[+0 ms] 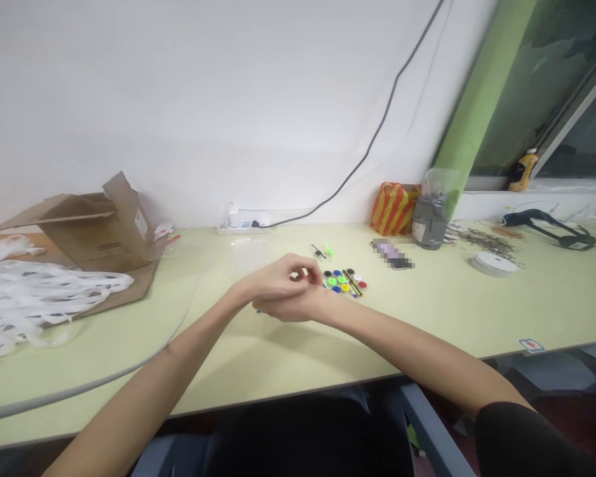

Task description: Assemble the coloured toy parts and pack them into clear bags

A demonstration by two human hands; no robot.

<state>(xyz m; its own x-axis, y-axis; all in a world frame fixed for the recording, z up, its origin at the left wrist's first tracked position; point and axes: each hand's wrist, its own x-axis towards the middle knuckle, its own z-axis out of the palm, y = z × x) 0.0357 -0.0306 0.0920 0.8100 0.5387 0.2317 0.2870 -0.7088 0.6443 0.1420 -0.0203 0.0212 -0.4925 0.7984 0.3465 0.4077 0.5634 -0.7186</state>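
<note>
One small dark object (296,278) is pinched between the fingers of the left hand (273,281), which is closed narrowly above a pale green table (427,318). The right hand (291,308) is curled beneath it, its grip hidden, and a blue tip (259,311) is seen below. About ten coloured thread spools (342,283) are laid just beside the fingertips, while one cardboard box (99,232) and one white reel (495,264) are placed well apart on either side.
</note>
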